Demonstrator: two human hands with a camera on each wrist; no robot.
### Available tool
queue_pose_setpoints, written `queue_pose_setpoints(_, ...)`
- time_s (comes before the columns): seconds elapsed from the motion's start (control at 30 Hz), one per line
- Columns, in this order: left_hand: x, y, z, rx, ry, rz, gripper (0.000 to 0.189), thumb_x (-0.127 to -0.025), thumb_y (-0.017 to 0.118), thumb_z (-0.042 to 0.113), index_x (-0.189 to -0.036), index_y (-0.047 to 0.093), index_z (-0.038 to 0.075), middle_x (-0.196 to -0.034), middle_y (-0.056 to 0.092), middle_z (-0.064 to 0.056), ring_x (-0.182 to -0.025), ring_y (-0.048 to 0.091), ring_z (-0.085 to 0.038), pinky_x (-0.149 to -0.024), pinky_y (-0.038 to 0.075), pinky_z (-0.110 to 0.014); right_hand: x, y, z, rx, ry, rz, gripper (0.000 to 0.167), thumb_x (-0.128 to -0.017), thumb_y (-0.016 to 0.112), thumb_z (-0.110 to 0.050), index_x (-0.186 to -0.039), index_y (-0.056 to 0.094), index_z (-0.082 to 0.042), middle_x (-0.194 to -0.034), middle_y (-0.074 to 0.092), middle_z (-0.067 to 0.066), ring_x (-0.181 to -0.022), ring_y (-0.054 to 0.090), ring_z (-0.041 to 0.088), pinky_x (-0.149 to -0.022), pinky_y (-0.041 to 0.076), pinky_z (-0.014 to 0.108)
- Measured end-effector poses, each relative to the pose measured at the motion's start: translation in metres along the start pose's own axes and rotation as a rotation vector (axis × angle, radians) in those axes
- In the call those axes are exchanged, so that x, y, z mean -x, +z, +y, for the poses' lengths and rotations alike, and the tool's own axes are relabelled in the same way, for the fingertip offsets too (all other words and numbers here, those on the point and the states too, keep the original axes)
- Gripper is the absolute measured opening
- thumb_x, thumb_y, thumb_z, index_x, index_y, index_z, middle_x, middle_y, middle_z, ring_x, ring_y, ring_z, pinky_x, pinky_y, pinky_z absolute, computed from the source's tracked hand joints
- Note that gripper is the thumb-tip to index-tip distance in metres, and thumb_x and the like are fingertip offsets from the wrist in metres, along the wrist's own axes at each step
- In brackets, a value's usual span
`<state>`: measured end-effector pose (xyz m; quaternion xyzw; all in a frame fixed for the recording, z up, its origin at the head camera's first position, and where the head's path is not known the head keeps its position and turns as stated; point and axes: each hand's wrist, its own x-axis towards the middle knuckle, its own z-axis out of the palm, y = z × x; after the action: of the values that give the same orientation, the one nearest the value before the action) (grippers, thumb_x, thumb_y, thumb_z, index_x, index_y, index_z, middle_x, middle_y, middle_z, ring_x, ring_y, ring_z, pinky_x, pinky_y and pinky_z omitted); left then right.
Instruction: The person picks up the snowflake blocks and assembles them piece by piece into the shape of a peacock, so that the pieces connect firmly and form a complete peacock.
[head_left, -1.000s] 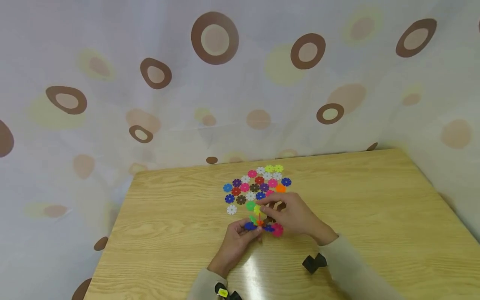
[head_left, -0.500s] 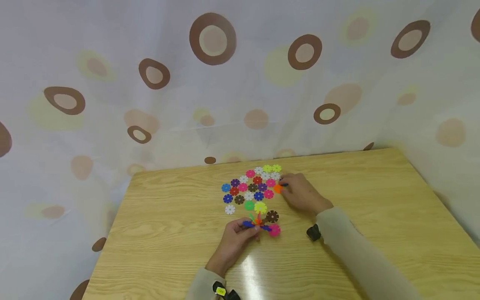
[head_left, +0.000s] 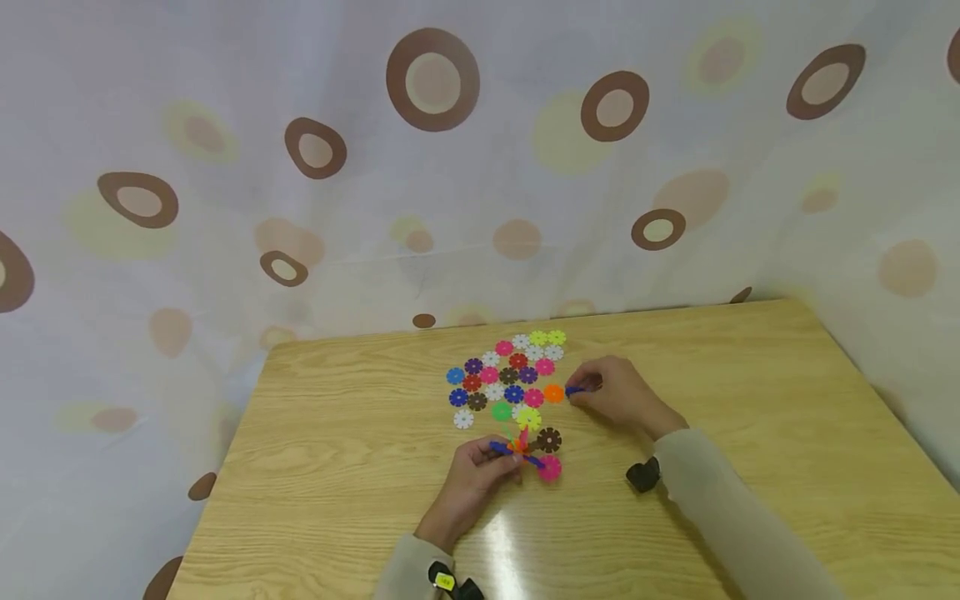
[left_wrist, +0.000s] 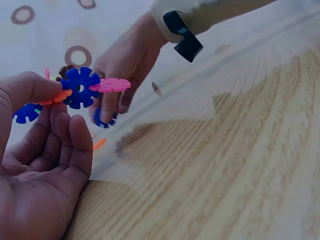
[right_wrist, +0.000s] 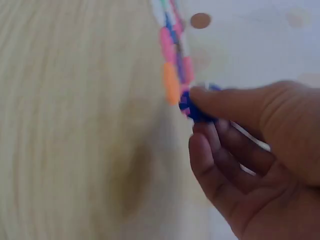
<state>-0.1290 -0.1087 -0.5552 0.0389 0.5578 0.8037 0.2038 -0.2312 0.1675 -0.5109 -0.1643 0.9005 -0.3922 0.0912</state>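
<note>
My left hand (head_left: 474, 477) pinches a cluster of notched plastic discs between thumb and fingers. An orange disc (left_wrist: 61, 96) sits at its middle, with a blue disc (left_wrist: 81, 88), a pink disc (head_left: 550, 467), a brown disc (head_left: 549, 440) and others slotted on around it. To the right, my right hand (head_left: 618, 392) pinches a single loose dark blue disc (right_wrist: 197, 107) between thumb and fingertips, just above the table. That blue disc is partly covered by the thumb in the right wrist view. A flat orange disc (head_left: 553, 393) lies close to its left.
Several loose notched discs in many colours lie in rows behind the hands, among them a green disc (head_left: 502, 412) and a white disc (head_left: 463, 419). The wooden table (head_left: 337, 450) ends at a wall covering with circle patterns (head_left: 517, 240).
My right hand left the cluster, picked up the blue disc from the right end of the rows and drew back toward me. The orange disc slid nearer. My left hand kept its hold.
</note>
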Motion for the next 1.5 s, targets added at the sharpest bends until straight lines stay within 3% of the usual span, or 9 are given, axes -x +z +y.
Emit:
queue_pose_setpoints(0.17,0.000,-0.001,0.000,-0.003,0.000,-0.001,0.022,-0.099,0.065,-0.005,-0.097,0.071,0.016,-0.092,0.076,0.009,-0.084,0.069,-0.007,-0.085,0.064,-0.022,0.012,-0.005,-0.036,-0.183,-0.128,0.043,0.015,-0.102,0.078,-0.013,-0.115,0.084,-0.012,-0.109,0.084,0.007,-0.095,0.079,0.022,-0.084,0.067,0.028)
queue_pose_setpoints(0.27,0.000,-0.001,0.001,-0.005,0.002,-0.003,0.021,-0.099,0.064,-0.004,-0.097,0.071,0.015,-0.091,0.076,0.009,-0.083,0.069,-0.007,-0.084,0.063,-0.022,0.015,-0.004,-0.060,-0.293,-0.233,0.002,0.018,-0.102,0.077,-0.010,-0.118,0.083,-0.007,-0.112,0.083,0.014,-0.095,0.081,0.026,-0.083,0.069,0.033)
queue_pose_setpoints(0.37,-0.001,0.000,0.001,-0.001,0.001,-0.010,0.020,-0.100,0.065,-0.003,-0.097,0.072,0.015,-0.090,0.076,0.009,-0.083,0.068,-0.007,-0.083,0.063,-0.022,0.016,0.001,-0.075,-0.307,-0.290,-0.028,0.017,-0.099,0.080,-0.008,-0.116,0.084,-0.006,-0.110,0.083,0.013,-0.092,0.081,0.018,-0.081,0.069,0.030)
queue_pose_setpoints(0.5,-0.001,0.000,0.000,-0.001,0.004,-0.030,0.021,-0.102,0.065,-0.001,-0.096,0.073,0.017,-0.091,0.076,0.010,-0.084,0.068,-0.006,-0.084,0.063,-0.022,0.015,0.007,-0.082,-0.253,-0.291,-0.035,0.015,-0.096,0.083,-0.008,-0.111,0.085,-0.010,-0.104,0.084,0.006,-0.089,0.079,0.010,-0.080,0.067,0.026)
queue_pose_setpoints(0.97,0.001,-0.001,-0.001,-0.038,0.042,-0.038,0.025,-0.102,0.069,-0.001,-0.093,0.078,0.021,-0.092,0.079,0.011,-0.084,0.071,-0.006,-0.083,0.063,-0.020,0.021,0.018,-0.087,-0.195,-0.191,-0.035,0.009,-0.097,0.083,-0.012,-0.106,0.085,-0.013,-0.099,0.084,0.001,-0.086,0.077,0.008,-0.077,0.065,0.022)
queue_pose_setpoints(1.13,0.002,-0.001,-0.001,-0.107,0.081,-0.011,0.012,-0.101,0.072,0.001,-0.095,0.076,0.011,-0.088,0.078,0.011,-0.081,0.072,-0.005,-0.080,0.063,-0.020,0.022,0.021,-0.090,-0.160,-0.202,-0.051,0.006,-0.096,0.084,-0.011,-0.103,0.085,-0.012,-0.096,0.084,0.001,-0.083,0.076,0.006,-0.075,0.065,0.021)
queue_pose_setpoints(1.2,0.003,0.000,-0.001,-0.135,0.089,0.006,0.005,-0.101,0.073,0.001,-0.096,0.073,-0.001,-0.086,0.077,0.011,-0.080,0.072,-0.005,-0.079,0.062,-0.019,0.022,0.021,-0.090,-0.154,-0.210,-0.053,0.006,-0.096,0.084,-0.010,-0.102,0.085,-0.012,-0.095,0.084,0.001,-0.082,0.076,0.005,-0.075,0.065,0.020)
queue_pose_setpoints(1.37,0.002,0.004,-0.002,-0.146,0.111,0.037,0.027,-0.100,0.072,-0.002,-0.103,0.059,-0.026,-0.083,0.075,0.012,-0.077,0.069,-0.004,-0.076,0.062,-0.018,0.020,0.022,-0.090,-0.146,-0.227,-0.074,0.006,-0.096,0.084,-0.009,-0.102,0.084,-0.011,-0.096,0.083,0.001,-0.083,0.077,0.007,-0.076,0.065,0.019)
queue_pose_setpoints(1.5,0.001,0.006,-0.005,-0.145,0.136,0.047,0.031,-0.100,0.070,-0.005,-0.105,0.055,-0.031,-0.083,0.074,0.011,-0.075,0.067,-0.003,-0.074,0.060,-0.017,0.020,0.023,-0.089,-0.135,-0.219,-0.077,0.005,-0.096,0.083,-0.008,-0.101,0.084,-0.011,-0.095,0.083,0.001,-0.084,0.077,0.008,-0.076,0.064,0.019)
